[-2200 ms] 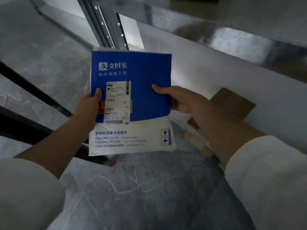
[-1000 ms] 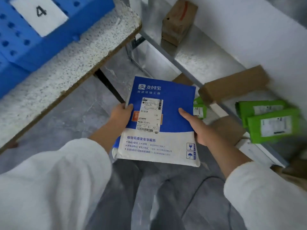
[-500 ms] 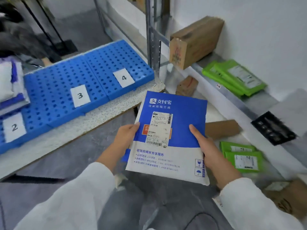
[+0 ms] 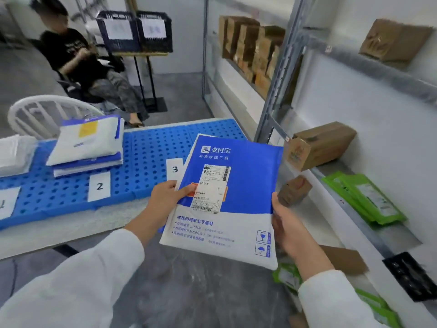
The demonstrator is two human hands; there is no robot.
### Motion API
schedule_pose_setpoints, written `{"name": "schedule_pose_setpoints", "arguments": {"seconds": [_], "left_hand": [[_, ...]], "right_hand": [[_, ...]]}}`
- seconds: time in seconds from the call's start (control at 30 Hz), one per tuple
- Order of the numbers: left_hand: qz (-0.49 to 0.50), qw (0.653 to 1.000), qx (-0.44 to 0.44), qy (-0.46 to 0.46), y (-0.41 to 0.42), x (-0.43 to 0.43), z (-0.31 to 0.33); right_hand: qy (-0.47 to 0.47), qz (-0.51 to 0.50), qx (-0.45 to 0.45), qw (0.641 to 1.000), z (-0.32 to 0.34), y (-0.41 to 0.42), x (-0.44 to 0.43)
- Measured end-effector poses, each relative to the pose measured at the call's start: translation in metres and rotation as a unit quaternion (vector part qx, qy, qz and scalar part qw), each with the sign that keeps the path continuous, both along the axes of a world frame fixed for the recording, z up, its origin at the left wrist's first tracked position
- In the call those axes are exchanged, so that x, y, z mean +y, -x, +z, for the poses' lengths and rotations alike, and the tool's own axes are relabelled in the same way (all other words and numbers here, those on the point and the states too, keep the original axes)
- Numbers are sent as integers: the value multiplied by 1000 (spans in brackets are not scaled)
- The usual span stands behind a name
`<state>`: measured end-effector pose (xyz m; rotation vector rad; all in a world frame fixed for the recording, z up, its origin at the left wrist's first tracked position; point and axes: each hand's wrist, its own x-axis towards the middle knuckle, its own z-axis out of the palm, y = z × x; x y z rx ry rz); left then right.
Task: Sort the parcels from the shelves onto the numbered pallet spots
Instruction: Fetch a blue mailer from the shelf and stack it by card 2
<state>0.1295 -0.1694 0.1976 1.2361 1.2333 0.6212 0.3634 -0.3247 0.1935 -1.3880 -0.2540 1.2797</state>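
Observation:
I hold a flat blue-and-white mailer parcel (image 4: 231,183) with a white shipping label in front of me. My left hand (image 4: 166,197) pinches its left edge, thumb on the label's corner. My right hand (image 4: 282,223) grips its right edge. Behind it lies the blue perforated pallet (image 4: 146,157) on a low platform, with white number cards 1 (image 4: 6,204), 2 (image 4: 99,185) and 3 (image 4: 174,169). A stack of white-and-blue mailers (image 4: 87,145) lies on the pallet behind card 2. The parcel's top left corner overlaps the area by card 3.
Metal shelving (image 4: 279,91) on the right carries cardboard boxes (image 4: 319,145), green mailers (image 4: 364,200) and a black item (image 4: 411,275). More boxes (image 4: 250,48) stand further back. A seated person (image 4: 87,67), a white chair (image 4: 47,114) and dark crates on a stand (image 4: 134,31) are beyond the pallet.
The view has swung up from the floor and lower shelf to the numbered pallet. Both hands kept their hold and the parcel now hangs near the pallet's card 3.

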Motion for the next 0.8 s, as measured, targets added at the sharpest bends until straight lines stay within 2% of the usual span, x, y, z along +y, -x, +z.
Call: {"name": "schedule_pose_setpoints", "arguments": {"seconds": [0.1, 0.3, 0.37, 0.5, 0.8], "left_hand": [[25, 1000, -3, -7, 33, 28, 8], [-2, 1000, 11, 10, 111, 82, 8], [-1, 1000, 14, 9, 140, 101, 1], [66, 997, 31, -1, 192, 131, -9], [130, 991, 14, -29, 297, 193, -25]], "right_hand": [[0, 1, -4, 1000, 12, 28, 41], [49, 37, -88, 994, 25, 96, 122], [54, 51, -129, 989, 24, 124, 150], [60, 106, -259, 958, 11, 177, 203], [97, 163, -228, 955, -12, 277, 301]]}}
